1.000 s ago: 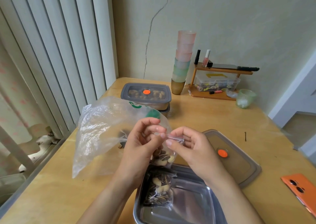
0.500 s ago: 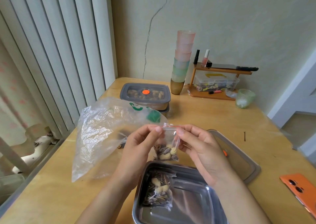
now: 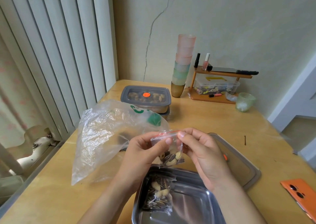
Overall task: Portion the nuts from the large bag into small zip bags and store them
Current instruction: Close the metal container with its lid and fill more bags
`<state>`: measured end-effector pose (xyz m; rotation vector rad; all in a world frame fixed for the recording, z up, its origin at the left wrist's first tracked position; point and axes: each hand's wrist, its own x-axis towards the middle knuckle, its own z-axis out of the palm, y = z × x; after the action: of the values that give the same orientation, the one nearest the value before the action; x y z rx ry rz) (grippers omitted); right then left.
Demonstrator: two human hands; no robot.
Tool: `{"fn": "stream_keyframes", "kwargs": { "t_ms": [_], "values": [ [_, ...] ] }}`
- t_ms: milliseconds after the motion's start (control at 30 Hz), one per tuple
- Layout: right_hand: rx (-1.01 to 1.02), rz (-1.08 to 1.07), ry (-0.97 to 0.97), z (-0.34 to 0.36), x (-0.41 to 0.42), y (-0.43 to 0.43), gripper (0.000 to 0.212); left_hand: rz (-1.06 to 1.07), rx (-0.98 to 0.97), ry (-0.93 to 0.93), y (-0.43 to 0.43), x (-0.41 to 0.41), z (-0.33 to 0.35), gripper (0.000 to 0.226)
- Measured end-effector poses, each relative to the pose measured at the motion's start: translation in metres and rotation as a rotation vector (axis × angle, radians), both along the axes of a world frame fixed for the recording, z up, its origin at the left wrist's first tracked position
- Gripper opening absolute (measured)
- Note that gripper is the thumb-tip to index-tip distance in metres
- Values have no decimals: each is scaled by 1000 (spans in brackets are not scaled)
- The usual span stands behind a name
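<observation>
A small zip bag (image 3: 171, 152) with a red strip at its top hangs upright above the steel container (image 3: 193, 201), nuts and seeds gathered in its bottom. My left hand (image 3: 145, 152) pinches its top from the left and my right hand (image 3: 200, 152) pinches it from the right. Another filled small zip bag (image 3: 159, 193) lies inside the steel container. The large clear plastic bag (image 3: 106, 136) with green print sits crumpled on the table to the left of my hands.
The container's grey lid (image 3: 242, 165) lies behind my right hand. A lidded container (image 3: 145, 97) with nuts stands at the back. Stacked cups (image 3: 183, 64), a small wooden shelf (image 3: 218, 86), a green glass (image 3: 244, 101) and an orange phone (image 3: 301, 194) share the wooden table (image 3: 42, 194).
Both hands have lifted the small zip bag up from just above the container and turned it upright. Its top edge now faces up between my fingertips.
</observation>
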<state>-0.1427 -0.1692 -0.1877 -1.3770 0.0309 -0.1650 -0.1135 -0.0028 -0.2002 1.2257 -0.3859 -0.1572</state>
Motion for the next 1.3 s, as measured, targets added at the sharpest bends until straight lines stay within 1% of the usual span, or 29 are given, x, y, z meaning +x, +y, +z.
{"fn": "stream_keyframes", "kwargs": {
  "t_ms": [100, 333, 400, 467, 633, 867, 1033, 1133, 1233, 1300],
  "values": [
    [-66, -28, -32, 0, 0, 1, 11, 14, -2, 2, -1, 1, -2, 19],
    [-201, -109, -147, -6, 2, 5, 14, 26, 13, -11, -3, 2, -8, 16],
    [-225, -101, -167, -7, 3, 7, 15, 37, 11, -21, -2, 2, -8, 16],
    [-227, -83, -162, -6, 2, 8, 15, 46, 18, -38, -1, 2, -7, 19],
    [-202, -37, -131, -4, -2, 9, 10, 59, 16, -68, -2, 0, -5, 13],
    [-227, -78, -142, -6, 0, 11, 9, 94, 32, -80, -2, 0, -7, 17],
    [-267, -54, -170, -5, 0, 9, 9, 119, 45, -82, -2, 1, -6, 13],
    [-219, -18, -123, -5, -1, 9, 6, 139, 55, -93, -2, 1, -6, 8],
    [-176, -36, -81, -5, 0, 10, 6, 146, 69, -102, -1, 2, -7, 9],
    [-182, -48, -78, -4, 0, 9, 9, 140, 89, -114, -1, 1, -8, 10]
  ]
}}
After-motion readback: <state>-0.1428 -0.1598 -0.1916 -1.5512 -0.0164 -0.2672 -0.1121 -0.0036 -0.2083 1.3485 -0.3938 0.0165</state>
